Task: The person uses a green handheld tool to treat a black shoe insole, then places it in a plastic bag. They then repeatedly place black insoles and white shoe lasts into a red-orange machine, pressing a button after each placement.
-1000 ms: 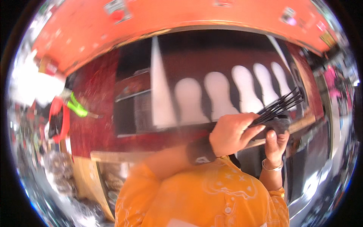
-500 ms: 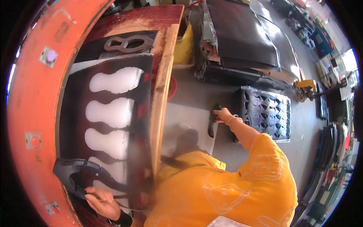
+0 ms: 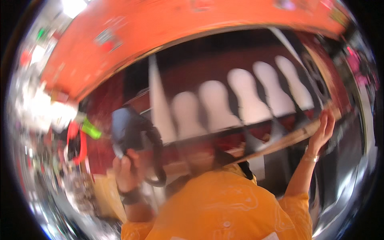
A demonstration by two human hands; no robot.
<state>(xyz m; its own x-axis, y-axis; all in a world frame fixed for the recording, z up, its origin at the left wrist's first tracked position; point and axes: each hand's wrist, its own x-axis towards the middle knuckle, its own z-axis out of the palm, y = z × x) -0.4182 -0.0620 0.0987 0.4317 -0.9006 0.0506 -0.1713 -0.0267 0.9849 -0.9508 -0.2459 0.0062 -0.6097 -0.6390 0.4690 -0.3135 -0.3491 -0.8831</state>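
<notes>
My left hand [image 3: 127,172], with a dark band at its wrist, grips black cut-out pieces [image 3: 130,130] at the left end of the work table. A curved black strip hangs down beside them; motion blurs its details. Away to the right, my right hand [image 3: 323,130] is at the table's wooden edge with its fingers stretched out and nothing seen in them. Close to it lies a metal cutting die [image 3: 316,80]. Between the hands a black sheet [image 3: 192,50] covers the dark red table, with several sole-shaped openings [image 3: 248,96] showing white.
An orange machine beam [image 3: 208,24] spans the far side of the table. The wooden board [image 3: 288,138] runs along the near edge. Red and bright green items [image 3: 91,129] stand at the left, and a brownish carton or bag [image 3: 106,196] is below them.
My view has swung round from the floor side to face the table. My right hand has let go of the dark curved piece and come to the table edge. My left hand keeps its black pieces.
</notes>
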